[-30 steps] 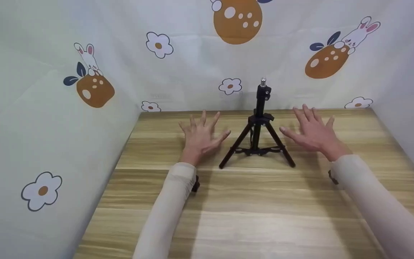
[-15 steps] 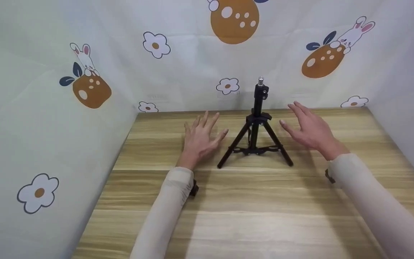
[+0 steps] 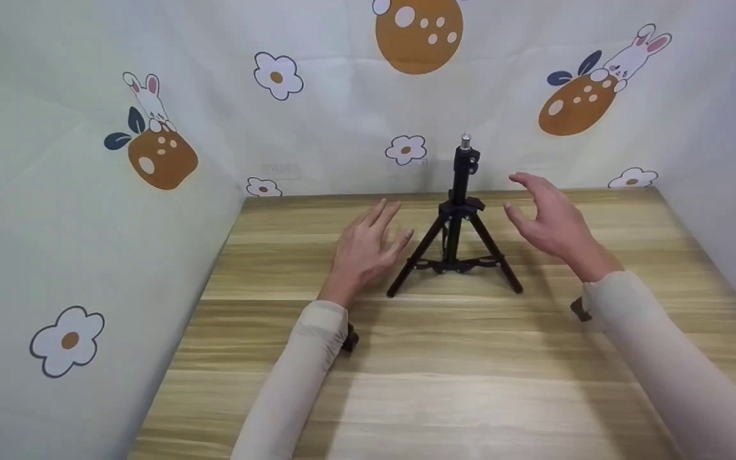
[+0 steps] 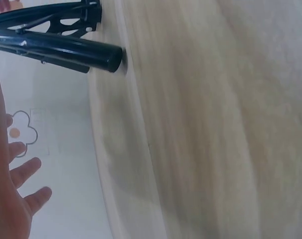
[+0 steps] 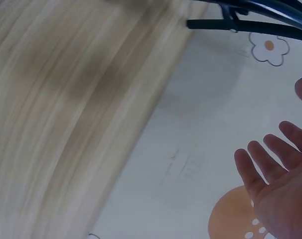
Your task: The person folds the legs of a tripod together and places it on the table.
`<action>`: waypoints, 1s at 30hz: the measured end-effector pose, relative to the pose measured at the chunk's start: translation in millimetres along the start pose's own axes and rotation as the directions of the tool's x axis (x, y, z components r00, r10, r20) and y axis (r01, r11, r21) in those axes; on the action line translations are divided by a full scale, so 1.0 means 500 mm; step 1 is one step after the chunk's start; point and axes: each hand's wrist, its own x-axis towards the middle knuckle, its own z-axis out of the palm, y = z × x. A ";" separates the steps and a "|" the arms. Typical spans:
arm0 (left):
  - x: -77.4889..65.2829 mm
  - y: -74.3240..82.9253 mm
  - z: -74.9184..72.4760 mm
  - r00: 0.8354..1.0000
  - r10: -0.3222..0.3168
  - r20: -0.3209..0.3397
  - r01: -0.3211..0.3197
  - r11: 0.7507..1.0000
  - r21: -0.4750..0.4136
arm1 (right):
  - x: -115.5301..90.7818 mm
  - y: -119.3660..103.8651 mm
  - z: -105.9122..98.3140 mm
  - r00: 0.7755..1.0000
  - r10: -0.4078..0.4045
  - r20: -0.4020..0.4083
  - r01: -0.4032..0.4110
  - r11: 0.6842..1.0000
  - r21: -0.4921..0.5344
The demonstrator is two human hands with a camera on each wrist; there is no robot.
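Black tripod (image 3: 461, 208) stood upright near the back of the tabletop (image 3: 444, 383), between the two hands, legs (image 3: 495, 252) splayed, silver stud (image 3: 466, 141) bare on top. In the head view two feet showed toward the wearer; the rear leg was mostly hidden by the column.

Left hand (image 3: 363, 250): released, relaxed fingers pointing away from the wearer, thumb (image 3: 400, 243) toward the nearest leg, gap showing, no contact. Right hand (image 3: 554, 223): also released, a little further forward, thumb and fingers apart as if round a space facing the column, nothing in it. Couldn't tell if the left hand brushed the tabletop; the right looked raised off it.

My read on the step: hands flanking the tripod, pre-contact, nothing gripped or adjusted. Any grip from there would have called for both hands to come inward evenly, since a one-sided push could have tipped or slid it.

Further out: pale sleeves (image 3: 291, 377), a printed backdrop (image 3: 336, 121) behind.
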 end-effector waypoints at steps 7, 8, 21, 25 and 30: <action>-0.008 0.019 -0.003 0.999 0.028 -0.039 -0.031 0.997 -0.066 | 0.005 -0.030 -0.004 0.997 -0.021 -0.068 0.030 0.992 0.123; -0.009 0.022 -0.003 0.998 0.033 -0.046 -0.037 0.996 -0.081 | 0.006 -0.033 -0.004 0.996 -0.028 -0.081 0.039 0.990 0.135; -0.021 0.033 -0.005 0.983 0.141 -0.121 -0.167 0.954 -0.249 | 0.015 -0.088 -0.029 0.959 -0.113 -0.258 0.176 0.956 0.234; -0.026 0.032 -0.003 0.977 0.162 -0.139 -0.196 0.940 -0.280 | 0.014 -0.103 -0.030 0.948 -0.144 -0.285 0.222 0.939 0.264; -0.034 0.034 0.000 0.974 0.171 -0.147 -0.209 0.930 -0.302 | 0.013 -0.114 -0.025 0.945 -0.149 -0.290 0.236 0.927 0.292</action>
